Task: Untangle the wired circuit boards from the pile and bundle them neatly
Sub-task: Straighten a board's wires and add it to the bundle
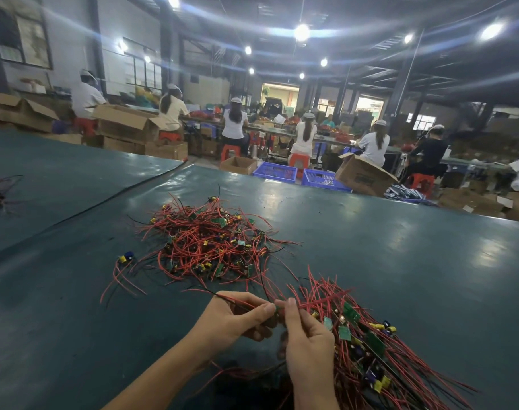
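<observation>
Dark green glossy surface (pixel 370 247): far edge well behind the work, wide stretches of it left and right. Tangled pile of red-wired green circuit boards (pixel 211 247) sits mid-surface. Aligned bundle of wired boards (pixel 364 335) lies near-right. Right hand (pixel 308 341) grips its wires. Left hand (pixel 237 318) pinches a red-and-black wire (pixel 231 298), fingertips touching the right's.

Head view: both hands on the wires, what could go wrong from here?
1. The left hand and right hand pinch wires that seem to run back into the pile; a hard pull may drag it along or strain a wire.
2. The bundle by the right hand lies fanned and unbound; it could re-tangle.
3. A stray board sits apart, left of the pile; easily missed.
</observation>
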The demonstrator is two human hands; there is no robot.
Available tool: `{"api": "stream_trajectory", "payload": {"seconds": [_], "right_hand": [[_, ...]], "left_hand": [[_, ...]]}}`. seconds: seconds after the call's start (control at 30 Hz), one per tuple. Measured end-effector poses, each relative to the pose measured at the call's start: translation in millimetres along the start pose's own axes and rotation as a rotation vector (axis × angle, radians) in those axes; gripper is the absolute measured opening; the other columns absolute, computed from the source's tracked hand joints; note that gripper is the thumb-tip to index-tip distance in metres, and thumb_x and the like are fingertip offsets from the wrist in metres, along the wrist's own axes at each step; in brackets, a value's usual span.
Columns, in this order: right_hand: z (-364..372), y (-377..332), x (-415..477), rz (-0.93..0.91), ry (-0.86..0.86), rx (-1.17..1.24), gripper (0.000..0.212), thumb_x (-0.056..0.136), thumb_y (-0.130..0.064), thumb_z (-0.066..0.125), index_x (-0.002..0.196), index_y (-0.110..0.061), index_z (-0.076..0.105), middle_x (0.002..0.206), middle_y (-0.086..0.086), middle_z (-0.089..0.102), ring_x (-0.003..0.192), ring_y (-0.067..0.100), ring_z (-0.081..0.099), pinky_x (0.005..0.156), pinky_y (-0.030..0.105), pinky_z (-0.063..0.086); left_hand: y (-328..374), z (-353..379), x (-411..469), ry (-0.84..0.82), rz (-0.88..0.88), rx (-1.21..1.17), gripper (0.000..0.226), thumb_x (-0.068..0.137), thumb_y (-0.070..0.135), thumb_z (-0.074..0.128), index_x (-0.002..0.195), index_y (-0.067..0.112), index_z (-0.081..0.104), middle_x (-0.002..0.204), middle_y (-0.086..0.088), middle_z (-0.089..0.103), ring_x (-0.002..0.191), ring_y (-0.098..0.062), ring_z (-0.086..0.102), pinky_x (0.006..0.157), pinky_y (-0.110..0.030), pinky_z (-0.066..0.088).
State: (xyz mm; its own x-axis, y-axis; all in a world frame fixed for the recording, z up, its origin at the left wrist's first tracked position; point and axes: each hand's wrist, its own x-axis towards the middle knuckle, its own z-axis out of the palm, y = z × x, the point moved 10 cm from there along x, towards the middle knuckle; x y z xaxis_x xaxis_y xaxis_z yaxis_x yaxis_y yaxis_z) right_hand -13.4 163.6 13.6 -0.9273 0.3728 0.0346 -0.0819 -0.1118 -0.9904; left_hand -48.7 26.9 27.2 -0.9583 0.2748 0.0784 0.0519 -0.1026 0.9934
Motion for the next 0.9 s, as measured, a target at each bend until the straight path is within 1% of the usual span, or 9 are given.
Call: {"api": "stream_trajectory", "payload": {"seconds": [0.07,0.13,0.23,0.33,0.47,0.57,0.63,0.73,0.9], "right_hand": [[-15.4,0.6,4.6,0.023,0.075,0.098,0.025,0.087,-0.037,0.061,0.074,-0.026,0.08,0.056,0.006,0.057,0.041,0.01,0.045,0.044,0.027,0.042],[-31.3,0.1,9.5,0.04,0.152,0.208,0.028,0.092,-0.026,0.06,0.073,-0.021,0.08,0.054,0.001,0.049,0.037,0.004,0.033,0.036,0.021,0.03],[-38.5,-3.7,11.5,0.06,0.179,0.396,0.029,0.095,-0.018,0.057,0.077,-0.008,0.077,0.057,-0.001,0.054,0.037,0.004,0.031,0.035,0.018,0.03],[-39.4,-7.5,12.8,0.073,0.153,0.532,0.026,0.096,-0.019,0.054,0.088,-0.004,0.074,0.065,-0.001,0.06,0.04,0.004,0.032,0.035,0.017,0.03],[-40.8,-11.9,12.5,0.008,0.159,0.481,0.019,0.092,-0.018,0.06,0.091,-0.005,0.074,0.058,-0.002,0.054,0.041,0.006,0.036,0.036,0.018,0.033],[-42.8,-14.0,11.3,-0.038,0.191,0.437,0.014,0.089,-0.015,0.065,0.082,-0.009,0.076,0.054,-0.001,0.056,0.039,0.007,0.04,0.036,0.019,0.035],[-43.6,-15.4,11.1,-0.059,0.192,0.417,0.016,0.088,-0.018,0.066,0.078,-0.011,0.077,0.051,-0.002,0.055,0.039,0.007,0.042,0.037,0.02,0.037],[-42.8,-19.8,9.2,-0.097,0.179,0.391,0.016,0.082,-0.024,0.068,0.083,-0.011,0.078,0.052,-0.002,0.055,0.041,0.006,0.044,0.038,0.02,0.038],[-37.7,-28.1,6.2,-0.13,0.132,0.378,0.016,0.077,-0.028,0.067,0.077,-0.016,0.078,0.053,-0.001,0.059,0.041,0.007,0.045,0.038,0.019,0.04]], "left_hand": [[1.8,0.3,0.1,-0.01,-0.005,-0.02,0.032,0.071,0.023,0.073,0.086,-0.005,0.07,0.075,-0.019,0.072,0.058,-0.021,0.066,0.054,-0.024,0.053],[4.9,-0.5,0.6,-0.024,-0.003,-0.038,0.032,0.071,0.022,0.072,0.086,-0.006,0.069,0.075,-0.021,0.071,0.057,-0.022,0.065,0.053,-0.025,0.052],[8.1,-2.9,1.0,-0.046,0.007,-0.057,0.027,0.071,0.023,0.073,0.083,-0.002,0.071,0.076,-0.022,0.071,0.058,-0.023,0.066,0.054,-0.025,0.052],[9.3,-7.9,0.8,-0.025,0.015,-0.116,0.021,0.068,0.027,0.075,0.075,0.008,0.075,0.077,-0.021,0.071,0.059,-0.021,0.066,0.055,-0.024,0.053],[8.5,-15.5,2.6,0.045,0.003,-0.3,0.017,0.067,0.025,0.073,0.071,0.009,0.075,0.077,-0.02,0.07,0.059,-0.017,0.064,0.055,-0.021,0.053],[8.0,-16.4,2.6,0.06,-0.003,-0.425,0.02,0.066,0.017,0.072,0.082,0.005,0.073,0.08,-0.018,0.069,0.06,-0.016,0.063,0.055,-0.02,0.054],[7.4,-18.0,2.2,0.075,-0.006,-0.418,0.026,0.066,0.015,0.073,0.088,0.003,0.069,0.081,-0.016,0.07,0.062,-0.016,0.064,0.057,-0.02,0.054],[5.8,-20.3,2.4,0.109,-0.017,-0.392,0.024,0.068,0.017,0.071,0.089,0.005,0.071,0.082,-0.013,0.072,0.063,-0.015,0.064,0.057,-0.021,0.055],[3.6,-23.8,4.6,0.157,-0.027,-0.458,0.021,0.071,0.016,0.07,0.09,0.009,0.075,0.071,-0.003,0.068,0.057,-0.012,0.062,0.054,-0.02,0.054]]}}
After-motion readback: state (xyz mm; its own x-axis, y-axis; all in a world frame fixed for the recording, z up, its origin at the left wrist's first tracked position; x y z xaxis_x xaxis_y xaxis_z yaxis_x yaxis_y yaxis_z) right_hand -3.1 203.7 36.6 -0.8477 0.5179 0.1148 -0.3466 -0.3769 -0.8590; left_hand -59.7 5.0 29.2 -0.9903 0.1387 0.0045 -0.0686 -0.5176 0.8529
